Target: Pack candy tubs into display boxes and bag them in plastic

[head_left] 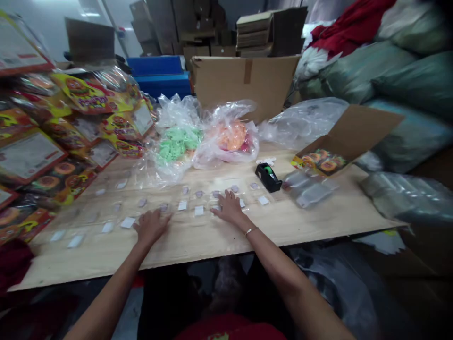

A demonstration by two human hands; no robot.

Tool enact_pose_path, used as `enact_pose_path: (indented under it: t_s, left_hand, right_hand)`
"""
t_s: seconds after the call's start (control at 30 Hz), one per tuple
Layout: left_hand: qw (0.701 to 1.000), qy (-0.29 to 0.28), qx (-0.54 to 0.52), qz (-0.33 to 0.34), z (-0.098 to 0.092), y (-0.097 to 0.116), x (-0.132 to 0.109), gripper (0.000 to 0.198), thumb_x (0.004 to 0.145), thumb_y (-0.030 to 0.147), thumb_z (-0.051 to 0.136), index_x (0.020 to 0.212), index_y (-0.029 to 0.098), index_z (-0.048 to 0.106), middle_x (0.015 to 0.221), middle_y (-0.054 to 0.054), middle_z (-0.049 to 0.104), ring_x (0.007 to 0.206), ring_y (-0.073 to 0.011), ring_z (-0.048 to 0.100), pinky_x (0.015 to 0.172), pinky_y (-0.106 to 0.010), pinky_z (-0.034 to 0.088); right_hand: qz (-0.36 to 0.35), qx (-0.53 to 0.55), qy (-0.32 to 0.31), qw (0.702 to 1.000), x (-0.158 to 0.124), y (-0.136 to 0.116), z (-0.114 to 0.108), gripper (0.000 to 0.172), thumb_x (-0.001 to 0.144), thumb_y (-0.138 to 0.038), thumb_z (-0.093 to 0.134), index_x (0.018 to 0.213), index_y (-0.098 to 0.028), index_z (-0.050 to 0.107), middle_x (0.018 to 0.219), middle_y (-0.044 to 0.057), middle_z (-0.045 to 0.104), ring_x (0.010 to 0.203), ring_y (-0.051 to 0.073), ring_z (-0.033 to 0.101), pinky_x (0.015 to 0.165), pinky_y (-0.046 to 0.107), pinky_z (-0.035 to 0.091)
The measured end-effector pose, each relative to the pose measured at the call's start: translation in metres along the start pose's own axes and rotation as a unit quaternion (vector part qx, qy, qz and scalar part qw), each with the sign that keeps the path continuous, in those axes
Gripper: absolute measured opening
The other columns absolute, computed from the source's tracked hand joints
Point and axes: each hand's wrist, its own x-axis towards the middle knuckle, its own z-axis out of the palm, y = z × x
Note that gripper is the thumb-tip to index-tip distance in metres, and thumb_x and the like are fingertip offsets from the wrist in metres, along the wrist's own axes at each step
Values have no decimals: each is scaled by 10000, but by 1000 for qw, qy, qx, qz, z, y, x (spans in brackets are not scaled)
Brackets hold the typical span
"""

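Note:
Rows of clear flat packets, each with a white label (199,210) and a small greyish round piece (199,193), lie across the pale tabletop. My left hand (151,227) rests palm down on the left-middle packets, fingers spread, beside another white label (128,222). Over the packets right of centre lies my right hand (230,209), its fingers stretched out and touching them; it partly covers one label and one round piece. Neither hand grips anything that I can see. Packets at the far left are blurred.
A black tape dispenser (269,177) stands right of the packets, near stacked clear plastic trays (309,188) and an open carton (348,137). Bags of green pieces (179,144) and orange pieces (231,135) sit behind. Burger-print packs (85,92) pile up left; a large cardboard box (244,85) stands at the back.

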Motion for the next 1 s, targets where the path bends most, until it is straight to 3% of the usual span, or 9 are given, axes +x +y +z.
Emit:
enact_pose_path:
  t_s: [0.1, 0.17, 0.3, 0.43, 0.53, 0.63, 0.73, 0.83, 1.0]
  left_hand:
    - [996, 85, 17, 7, 1, 0, 1, 758, 890, 646, 316, 1433, 137, 459, 1508, -275, 328, 1373, -477, 299, 1033, -671, 286]
    - [988, 134, 30, 70, 2, 10, 4, 753, 896, 626, 347, 1444, 120, 444, 1546, -282, 259, 1416, -454, 247, 1068, -628, 271]
    - [960, 70, 65, 265, 9, 44, 3, 709, 895, 559, 424, 1465, 137, 428, 1589, -191, 266, 1470, -369, 196, 1133, -540, 222]
    - [952, 9, 70, 299, 20, 60, -14, 700, 901, 550, 375, 1451, 122, 441, 1513, -155, 432, 1419, -359, 317, 1119, -560, 241]
    - [950, 29, 48, 306, 27, 53, -34, 734, 875, 572, 342, 1419, 97, 471, 1445, -182, 505, 1380, -377, 374, 1091, -564, 287]
    - [947, 80, 20, 311, 29, 42, -47, 810, 845, 629, 284, 1405, 73, 468, 1437, -237, 488, 1374, -418, 371, 1076, -606, 291]
    - [938, 134, -10, 318, 28, 41, -54, 830, 842, 649, 248, 1418, 79, 429, 1432, -270, 466, 1375, -434, 365, 1077, -610, 299]
    - [925, 160, -44, 341, 28, 57, -61, 806, 851, 640, 257, 1445, 108, 376, 1423, -264, 460, 1396, -428, 338, 1103, -585, 296]
    - [880, 109, -144, 440, 31, 123, -88, 692, 867, 574, 398, 1421, 159, 405, 1444, -208, 460, 1396, -365, 363, 1156, -532, 270]
  right_hand:
    - [17, -12, 68, 997, -1, 22, -16, 709, 938, -600, 472, 1494, -169, 378, 1591, 189, 225, 1462, 351, 179, 1140, 525, 215]
    - [75, -30, 121, 989, 2, 49, -32, 648, 972, -565, 423, 1467, -147, 416, 1564, 192, 285, 1439, 342, 230, 1136, 512, 234]
    - [148, -52, 117, 981, 1, 91, -47, 596, 988, -543, 405, 1422, -138, 468, 1501, 185, 390, 1391, 345, 305, 1112, 515, 274]
    - [122, -48, 109, 985, -15, 79, -27, 582, 974, -552, 429, 1384, -143, 485, 1434, 191, 458, 1336, 344, 364, 1072, 523, 319]
    - [103, -30, 118, 987, -32, 61, -18, 592, 975, -558, 415, 1385, -135, 475, 1444, 202, 441, 1344, 339, 356, 1075, 512, 324]
    - [91, -32, 175, 980, -48, 73, -37, 582, 976, -539, 426, 1402, -144, 468, 1499, 184, 386, 1392, 315, 303, 1109, 470, 302]
    - [138, -43, 288, 947, -66, 125, -82, 506, 973, -463, 448, 1356, -143, 533, 1481, 174, 418, 1371, 314, 333, 1122, 458, 280]
    - [217, -35, 369, 903, -84, 201, -134, 461, 966, -389, 446, 1334, -136, 558, 1448, 175, 453, 1333, 317, 372, 1115, 463, 282]
    - [311, 62, 347, 882, -98, 304, -180, 688, 878, -471, 597, 1443, -118, 424, 1539, 193, 320, 1393, 318, 306, 1102, 452, 312]
